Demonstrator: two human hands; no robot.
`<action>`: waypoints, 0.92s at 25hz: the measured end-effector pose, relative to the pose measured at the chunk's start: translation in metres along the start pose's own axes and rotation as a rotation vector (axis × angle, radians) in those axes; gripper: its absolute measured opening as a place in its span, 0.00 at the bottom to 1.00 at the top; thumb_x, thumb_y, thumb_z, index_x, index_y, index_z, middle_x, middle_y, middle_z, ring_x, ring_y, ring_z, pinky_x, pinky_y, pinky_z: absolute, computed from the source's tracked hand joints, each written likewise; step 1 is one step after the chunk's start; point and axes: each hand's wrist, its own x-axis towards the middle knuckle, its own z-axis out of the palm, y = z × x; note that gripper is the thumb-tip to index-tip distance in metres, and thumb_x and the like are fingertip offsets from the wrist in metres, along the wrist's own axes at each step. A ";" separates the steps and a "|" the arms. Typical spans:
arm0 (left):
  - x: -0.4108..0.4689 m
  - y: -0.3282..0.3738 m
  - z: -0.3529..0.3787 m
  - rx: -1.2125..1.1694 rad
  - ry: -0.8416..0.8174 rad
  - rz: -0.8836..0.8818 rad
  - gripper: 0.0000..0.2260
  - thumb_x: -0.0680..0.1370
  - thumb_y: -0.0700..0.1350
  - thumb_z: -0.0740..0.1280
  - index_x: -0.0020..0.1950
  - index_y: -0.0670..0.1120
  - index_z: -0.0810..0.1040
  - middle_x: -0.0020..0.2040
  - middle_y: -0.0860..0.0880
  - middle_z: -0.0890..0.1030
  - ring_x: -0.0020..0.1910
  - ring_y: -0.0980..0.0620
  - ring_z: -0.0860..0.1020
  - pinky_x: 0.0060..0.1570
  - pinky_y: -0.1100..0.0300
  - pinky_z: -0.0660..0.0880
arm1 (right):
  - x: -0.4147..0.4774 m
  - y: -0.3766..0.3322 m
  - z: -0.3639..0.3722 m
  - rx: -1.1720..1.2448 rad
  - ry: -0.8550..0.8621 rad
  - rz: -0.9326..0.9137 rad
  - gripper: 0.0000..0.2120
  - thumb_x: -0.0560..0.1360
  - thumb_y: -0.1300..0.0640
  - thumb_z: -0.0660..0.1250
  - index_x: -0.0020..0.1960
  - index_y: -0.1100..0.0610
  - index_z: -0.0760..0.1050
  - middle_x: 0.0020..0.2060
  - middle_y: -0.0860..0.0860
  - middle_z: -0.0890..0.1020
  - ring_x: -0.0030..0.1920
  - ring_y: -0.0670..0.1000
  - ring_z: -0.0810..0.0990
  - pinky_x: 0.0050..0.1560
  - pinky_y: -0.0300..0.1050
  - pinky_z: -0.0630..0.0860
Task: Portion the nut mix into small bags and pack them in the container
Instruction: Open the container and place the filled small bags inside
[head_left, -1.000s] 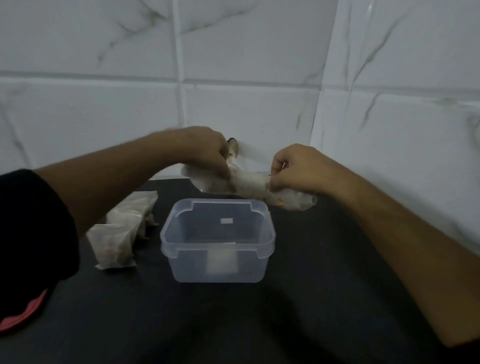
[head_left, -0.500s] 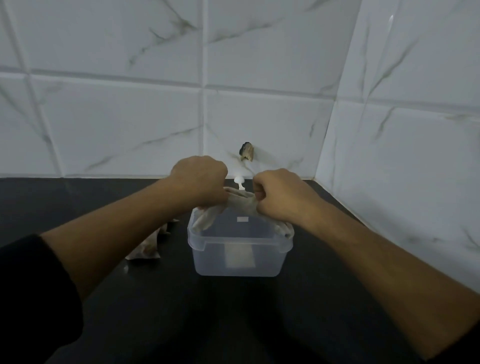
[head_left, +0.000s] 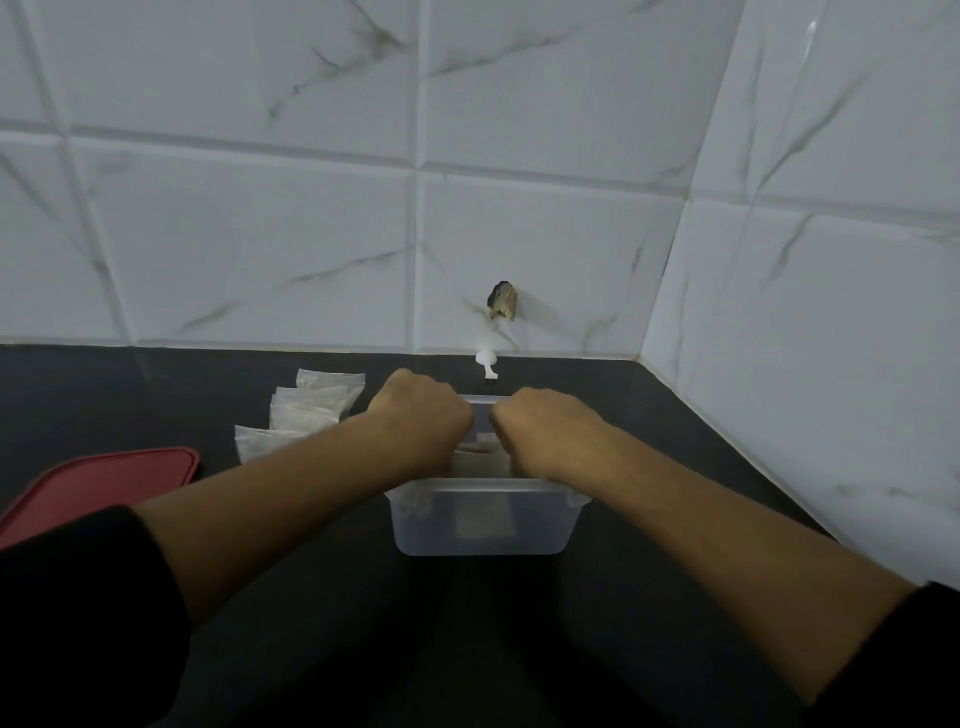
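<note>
A clear container (head_left: 483, 525) is seen on a black counter (head_left: 130, 395), in the corner formed by a tiled wall (head_left: 260, 234). Both hands are lowered into its open top, side by side and close together but not touching. The left hand (head_left: 423, 415) is held over the left half of the opening and the right hand (head_left: 540, 431) over the right half. Each is curled into a fist with the knuckles turned away from the camera; the fingertips are hidden behind the backs of the hands. A bag (head_left: 480, 452) is seen in the narrow gap between the two fists, inside the container and below its rim. Its ends run under the fists, so it is taken to be gripped at one end by each hand. Pale contents are dimly visible through the container's front wall, but they cannot be told apart. A pile (head_left: 306, 410) of further filled bags is laid on the counter just left of the container, partly covered by the left forearm. A red lid (head_left: 98, 488) is lying flat at the left edge, well apart from the container. On the wall behind, a dark chipped hole (head_left: 503, 300) is seen, with a small white peg (head_left: 487, 361) below it at the back of the counter.
</note>
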 end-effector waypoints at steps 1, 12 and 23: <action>0.001 -0.001 0.000 0.006 -0.004 0.027 0.07 0.83 0.49 0.64 0.54 0.47 0.79 0.36 0.51 0.70 0.42 0.49 0.74 0.46 0.54 0.70 | 0.000 -0.001 0.000 0.041 -0.033 0.013 0.09 0.78 0.62 0.68 0.42 0.56 0.70 0.38 0.52 0.73 0.34 0.48 0.71 0.32 0.41 0.64; -0.031 -0.046 -0.021 -0.361 -0.057 0.178 0.10 0.82 0.50 0.67 0.62 0.56 0.83 0.58 0.56 0.84 0.57 0.54 0.81 0.62 0.53 0.76 | -0.006 0.007 -0.029 0.407 -0.245 0.028 0.04 0.81 0.58 0.67 0.54 0.56 0.80 0.44 0.51 0.85 0.39 0.49 0.86 0.33 0.41 0.80; -0.101 -0.145 0.072 -0.652 0.016 -0.138 0.11 0.75 0.52 0.77 0.56 0.54 0.83 0.49 0.60 0.82 0.47 0.62 0.80 0.52 0.61 0.76 | 0.021 -0.062 -0.055 0.768 0.225 -0.303 0.08 0.77 0.50 0.75 0.53 0.51 0.82 0.45 0.45 0.85 0.46 0.44 0.84 0.51 0.46 0.83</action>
